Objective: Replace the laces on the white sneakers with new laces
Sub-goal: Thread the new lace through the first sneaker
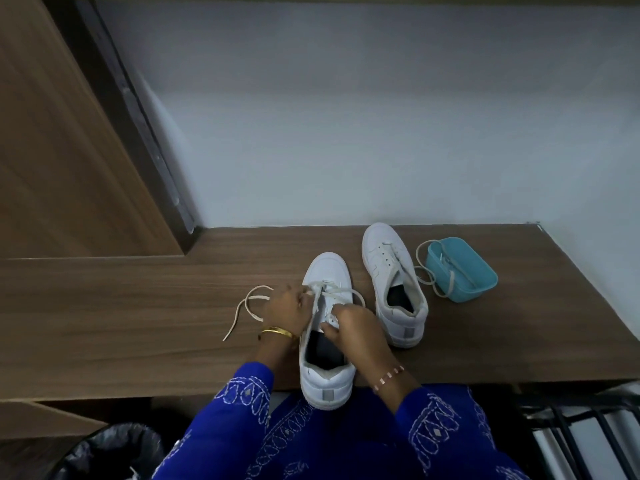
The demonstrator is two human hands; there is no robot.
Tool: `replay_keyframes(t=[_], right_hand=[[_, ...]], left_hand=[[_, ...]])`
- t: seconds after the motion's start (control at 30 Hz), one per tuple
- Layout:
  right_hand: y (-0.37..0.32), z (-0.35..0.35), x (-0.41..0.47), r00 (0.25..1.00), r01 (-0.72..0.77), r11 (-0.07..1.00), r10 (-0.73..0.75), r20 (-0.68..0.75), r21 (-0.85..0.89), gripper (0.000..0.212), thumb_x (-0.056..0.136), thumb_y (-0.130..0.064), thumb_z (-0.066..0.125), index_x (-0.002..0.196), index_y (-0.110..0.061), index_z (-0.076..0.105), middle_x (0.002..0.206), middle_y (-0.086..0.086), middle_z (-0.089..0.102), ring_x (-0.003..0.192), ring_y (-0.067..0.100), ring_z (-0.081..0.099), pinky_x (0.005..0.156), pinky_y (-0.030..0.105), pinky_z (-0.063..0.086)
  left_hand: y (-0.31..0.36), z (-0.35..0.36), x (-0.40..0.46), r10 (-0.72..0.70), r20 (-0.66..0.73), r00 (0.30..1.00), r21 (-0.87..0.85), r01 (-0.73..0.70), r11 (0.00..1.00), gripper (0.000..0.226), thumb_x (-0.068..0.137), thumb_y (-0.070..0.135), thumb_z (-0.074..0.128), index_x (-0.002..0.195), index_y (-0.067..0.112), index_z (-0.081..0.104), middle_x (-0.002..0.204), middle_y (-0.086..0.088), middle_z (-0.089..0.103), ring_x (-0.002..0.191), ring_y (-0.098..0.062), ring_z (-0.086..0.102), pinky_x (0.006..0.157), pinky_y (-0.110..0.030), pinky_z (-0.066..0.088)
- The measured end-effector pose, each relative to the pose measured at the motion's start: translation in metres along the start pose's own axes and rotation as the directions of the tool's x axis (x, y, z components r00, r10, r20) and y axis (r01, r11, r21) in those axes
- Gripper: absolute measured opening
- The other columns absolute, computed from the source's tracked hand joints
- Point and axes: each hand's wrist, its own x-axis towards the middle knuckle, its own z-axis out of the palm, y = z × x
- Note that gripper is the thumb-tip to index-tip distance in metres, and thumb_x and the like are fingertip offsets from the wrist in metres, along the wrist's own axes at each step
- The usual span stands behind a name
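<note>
Sneakers are stood toe-away on the bench [138,323], long axes running from the near edge toward the wall. At the left, a loose lace [247,308] trails from the left hand [284,310], whose fingers are curled on it beside the eyelets. The near sneaker [327,327], heel overhanging the near edge, is flanked by both hands; the right hand [349,322] is pinched on lace at its tongue. Further right are set the unlaced second sneaker [393,282] and a blue tub [460,270], well beyond reach.

I see a brown table [138,306] under the hands. A black bin [114,452] sits below, left of them. A dark rack [571,431] stands below, to their right.
</note>
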Motion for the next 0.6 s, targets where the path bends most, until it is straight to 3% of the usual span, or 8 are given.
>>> replay_keyframes(t=[0.13, 0.2, 0.23, 0.3, 0.37, 0.4, 0.47, 0.6], right_hand=[[-0.003, 0.0, -0.001, 1.0, 0.012, 1.0, -0.012, 0.003, -0.002, 0.029, 0.092, -0.032, 0.049, 0.097, -0.006, 0.059, 0.1, 0.011, 0.063, 0.094, 0.025, 0.058, 0.067, 0.027, 0.033], [-0.002, 0.0, -0.001, 1.0, 0.014, 1.0, -0.014, -0.001, 0.0, 0.029, 0.092, -0.033, 0.05, 0.096, -0.006, 0.059, 0.099, 0.012, 0.063, 0.093, 0.025, 0.059, 0.066, 0.026, 0.032], [-0.002, 0.001, -0.001, 1.0, 0.011, 1.0, -0.011, -0.004, 0.006, 0.03, 0.091, -0.034, 0.05, 0.096, -0.006, 0.059, 0.099, 0.012, 0.063, 0.093, 0.026, 0.059, 0.066, 0.026, 0.032], [-0.001, -0.001, 0.0, 1.0, -0.009, 0.999, 0.009, -0.003, 0.032, 0.031, 0.09, -0.035, 0.052, 0.097, -0.005, 0.059, 0.099, 0.012, 0.063, 0.093, 0.026, 0.059, 0.067, 0.028, 0.034], [0.0, -0.001, 0.001, 1.0, -0.025, 0.998, 0.025, 0.004, 0.054, 0.032, 0.09, -0.036, 0.052, 0.1, -0.006, 0.06, 0.1, 0.012, 0.064, 0.094, 0.026, 0.059, 0.07, 0.03, 0.038], [0.0, -0.002, 0.001, 1.0, -0.026, 0.998, 0.026, 0.008, 0.061, 0.033, 0.09, -0.036, 0.052, 0.101, -0.006, 0.06, 0.1, 0.011, 0.064, 0.094, 0.026, 0.059, 0.071, 0.03, 0.039], [0.001, -0.002, -0.001, 1.0, -0.027, 0.997, 0.027, 0.007, 0.073, 0.032, 0.09, -0.035, 0.053, 0.098, -0.005, 0.06, 0.098, 0.012, 0.064, 0.093, 0.026, 0.059, 0.069, 0.029, 0.037], [0.002, -0.002, -0.002, 1.0, -0.021, 0.996, 0.022, -0.013, 0.09, 0.03, 0.09, -0.034, 0.054, 0.091, -0.004, 0.059, 0.093, 0.013, 0.064, 0.089, 0.026, 0.059, 0.065, 0.026, 0.03]], left_hand=[[0.003, 0.003, 0.004, -0.053, 0.026, 0.998, -0.073, 0.055, 0.996, 0.026, 0.092, 0.025, 0.053, 0.086, 0.003, 0.066, 0.085, -0.014, 0.067, 0.084, -0.028, 0.059, 0.066, -0.029, 0.036], [-0.002, 0.001, 0.007, -0.136, -0.025, 0.99, -0.321, 0.121, 0.939, 0.02, 0.09, 0.017, 0.057, 0.077, 0.004, 0.064, 0.071, -0.008, 0.061, 0.072, -0.022, 0.054, 0.067, -0.027, 0.035], [-0.003, -0.002, 0.008, -0.202, -0.057, 0.978, -0.527, 0.142, 0.838, 0.02, 0.09, 0.012, 0.056, 0.07, 0.008, 0.06, 0.067, -0.005, 0.059, 0.068, -0.02, 0.052, 0.067, -0.029, 0.038], [-0.004, -0.015, 0.009, -0.397, -0.045, 0.917, -0.9, 0.135, 0.415, 0.027, 0.094, 0.005, 0.047, 0.069, 0.013, 0.049, 0.061, -0.005, 0.061, 0.059, -0.019, 0.057, 0.06, -0.032, 0.049], [-0.005, -0.033, 0.012, -0.539, 0.042, 0.842, -0.999, 0.04, -0.016, 0.027, 0.099, 0.008, 0.036, 0.074, 0.015, 0.043, 0.056, -0.009, 0.061, 0.048, -0.019, 0.06, 0.051, -0.031, 0.055], [-0.008, -0.043, 0.015, -0.61, 0.057, 0.79, -0.994, -0.01, -0.106, 0.027, 0.099, 0.01, 0.035, 0.074, 0.015, 0.043, 0.053, -0.009, 0.056, 0.042, -0.017, 0.057, 0.047, -0.032, 0.054], [-0.018, -0.053, 0.019, -0.705, -0.001, 0.709, -0.999, -0.033, -0.033, 0.029, 0.097, 0.012, 0.037, 0.07, 0.016, 0.043, 0.042, -0.001, 0.043, 0.032, -0.01, 0.042, 0.036, -0.026, 0.047], [-0.028, -0.036, 0.015, -0.524, -0.187, 0.831, -0.77, 0.207, 0.603, 0.032, 0.093, 0.021, 0.047, 0.062, 0.018, 0.052, 0.054, -0.006, 0.048, 0.051, -0.022, 0.045, 0.055, -0.033, 0.042]])
